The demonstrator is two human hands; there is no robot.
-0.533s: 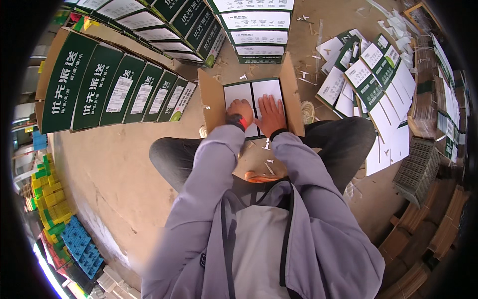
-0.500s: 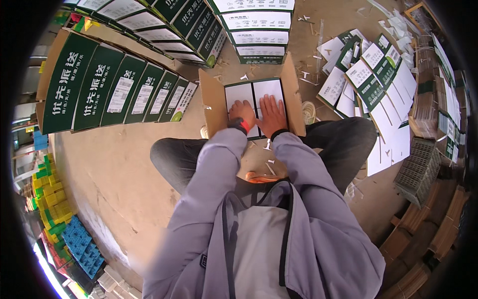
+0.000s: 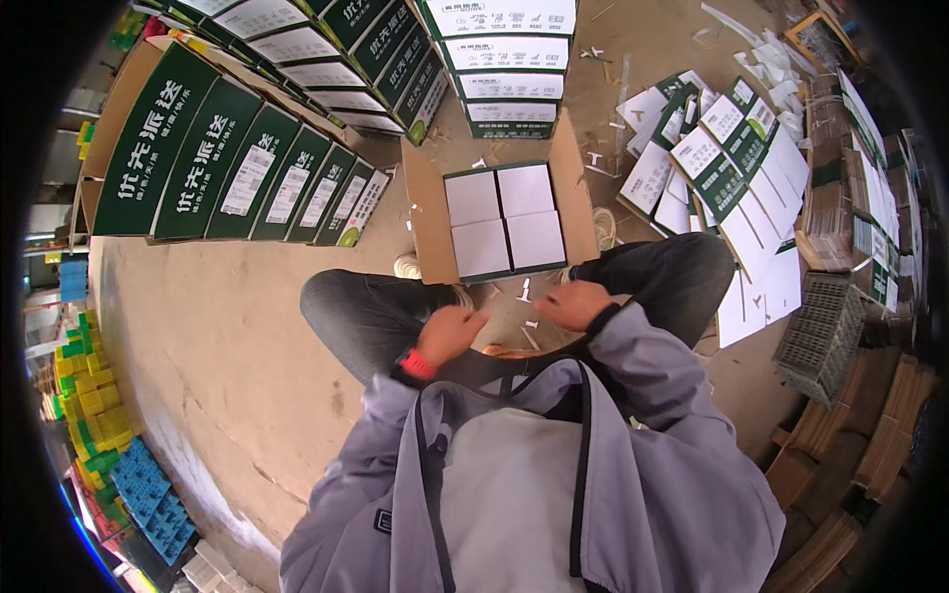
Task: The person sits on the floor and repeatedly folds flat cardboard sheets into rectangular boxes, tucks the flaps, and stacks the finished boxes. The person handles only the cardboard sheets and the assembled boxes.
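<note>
A carton (image 3: pixel 430 212) stands on the floor between my bent legs, its brown cardboard flaps raised at left and right. White rectangular panels (image 3: pixel 482 244) lie flat between these flaps, split by dark cross-shaped gaps and edged in green. My left hand (image 3: pixel 450 334), with a red band at the wrist, hovers over my lap, off the carton. Level with the carton's near right corner, my right hand (image 3: pixel 573 304) hangs in the air, also touching nothing. Both hands look loosely bent, but motion smears their fingers. I see nothing held in either.
Green and white cartons form a stack (image 3: pixel 514 87) just beyond, and a row (image 3: pixel 232 148) fans out at left. Flat printed cardboard sheets (image 3: pixel 732 163) are spread at right, near a grey plastic crate (image 3: pixel 819 336) and bundled brown cardboard (image 3: pixel 835 212). White scraps (image 3: pixel 525 289) litter the floor.
Both hands have lifted off the white panels and drawn back toward my body, leaving the panels uncovered. The carton's flaps are still raised.
</note>
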